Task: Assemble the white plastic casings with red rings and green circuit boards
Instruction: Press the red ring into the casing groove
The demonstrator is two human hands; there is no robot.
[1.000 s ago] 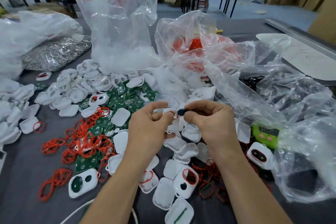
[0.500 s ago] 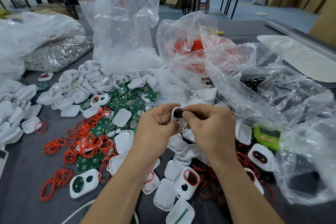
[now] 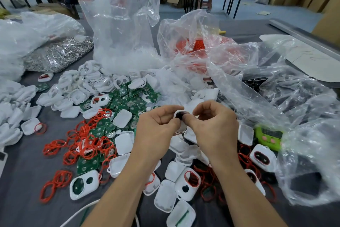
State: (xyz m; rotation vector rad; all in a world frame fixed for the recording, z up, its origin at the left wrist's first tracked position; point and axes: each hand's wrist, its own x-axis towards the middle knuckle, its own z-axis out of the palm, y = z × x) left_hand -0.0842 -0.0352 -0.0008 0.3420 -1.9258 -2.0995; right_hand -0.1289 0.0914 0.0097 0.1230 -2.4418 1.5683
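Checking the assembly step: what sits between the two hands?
In the head view, a white casing with a dark insert sits between the left hand and the right hand; both pinch it.

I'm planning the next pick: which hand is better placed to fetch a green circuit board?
Probably left: the green circuit boards lie beside the left hand; the right hand would have to cross over, and it can hold the white casing.
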